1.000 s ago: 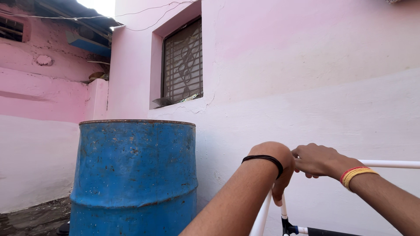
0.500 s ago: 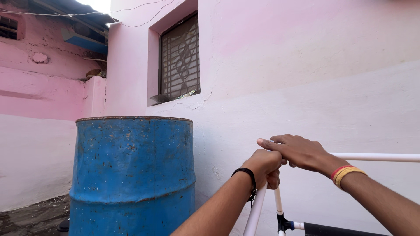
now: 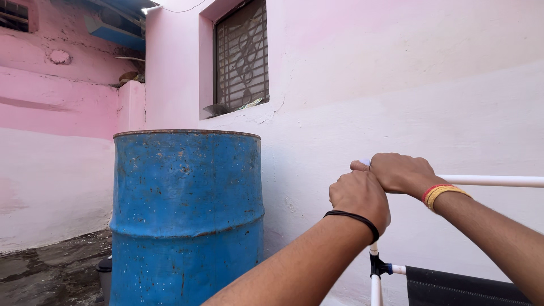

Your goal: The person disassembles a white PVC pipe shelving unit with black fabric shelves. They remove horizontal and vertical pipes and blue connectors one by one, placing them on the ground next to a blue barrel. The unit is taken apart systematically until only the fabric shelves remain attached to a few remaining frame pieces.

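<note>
Hands meet at four o'clock — left hand [image 3: 360, 198] clenched atop the upright white pipe [image 3: 375, 283], right hand [image 3: 400, 172] gripping the horizontal pipe [image 3: 493, 181]. Corner joint looks unfinished — blue drum [image 3: 187, 215] at nine o'clock.

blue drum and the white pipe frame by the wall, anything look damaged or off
The blue drum is worn: rusty rim, chipped and scuffed paint, but it stands upright. The wall plaster under the barred window is cracked. The white pipe frame looks straight where both hands, left hand and right hand, grip its corner.
</note>
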